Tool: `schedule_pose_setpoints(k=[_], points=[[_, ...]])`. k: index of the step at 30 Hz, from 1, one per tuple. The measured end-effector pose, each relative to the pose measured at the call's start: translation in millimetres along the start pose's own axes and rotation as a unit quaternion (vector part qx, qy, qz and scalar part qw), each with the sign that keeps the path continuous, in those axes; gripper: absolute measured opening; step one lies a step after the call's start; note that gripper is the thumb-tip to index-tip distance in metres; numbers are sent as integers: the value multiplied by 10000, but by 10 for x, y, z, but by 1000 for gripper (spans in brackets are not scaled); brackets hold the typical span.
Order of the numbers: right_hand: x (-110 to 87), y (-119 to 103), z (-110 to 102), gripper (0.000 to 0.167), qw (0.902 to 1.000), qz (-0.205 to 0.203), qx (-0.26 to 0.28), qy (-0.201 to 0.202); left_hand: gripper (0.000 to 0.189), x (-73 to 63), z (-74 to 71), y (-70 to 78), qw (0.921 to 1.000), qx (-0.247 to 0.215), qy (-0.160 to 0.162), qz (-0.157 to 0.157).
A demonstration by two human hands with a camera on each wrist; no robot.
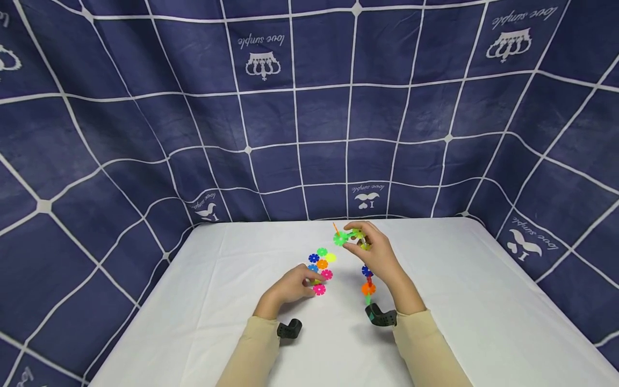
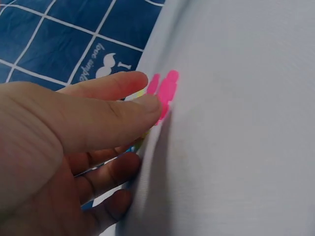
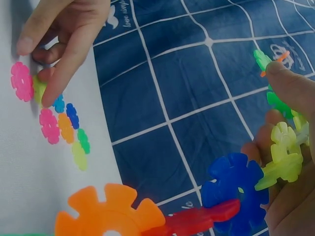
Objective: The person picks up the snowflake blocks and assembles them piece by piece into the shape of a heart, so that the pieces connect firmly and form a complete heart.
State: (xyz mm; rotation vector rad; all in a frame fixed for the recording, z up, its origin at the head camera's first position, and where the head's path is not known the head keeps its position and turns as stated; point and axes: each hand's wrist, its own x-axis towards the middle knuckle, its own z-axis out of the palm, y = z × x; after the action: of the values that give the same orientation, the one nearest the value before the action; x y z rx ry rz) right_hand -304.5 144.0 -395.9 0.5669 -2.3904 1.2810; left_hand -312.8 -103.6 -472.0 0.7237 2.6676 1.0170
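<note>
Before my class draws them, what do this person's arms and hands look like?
The left sleeve and right sleeve are beige, reaching the wrists. The left hand and right hand are ungloved, each with a black, angled device at the wrist.

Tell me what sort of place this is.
Probably a small staged recording spot: dark blue printed cloth hangs behind and on both sides of a white-covered table, and black devices sit at both wrists of the person working there.
</note>
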Motion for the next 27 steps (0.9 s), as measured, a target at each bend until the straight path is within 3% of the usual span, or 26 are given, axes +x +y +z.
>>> schedule_pose_setpoints(k=[5,14,27], points=[[-1,4,2,37,10000,-22,-55,31,32,14,45,18,9989,427,132,-111],[-6,3,19,37,10000,53,-23,-6,27,38,59,16,9978,580,156,-272],[-5,27,44,20,9997,-128,222,65,14,16,-43,36,9978,-394,425,-329]])
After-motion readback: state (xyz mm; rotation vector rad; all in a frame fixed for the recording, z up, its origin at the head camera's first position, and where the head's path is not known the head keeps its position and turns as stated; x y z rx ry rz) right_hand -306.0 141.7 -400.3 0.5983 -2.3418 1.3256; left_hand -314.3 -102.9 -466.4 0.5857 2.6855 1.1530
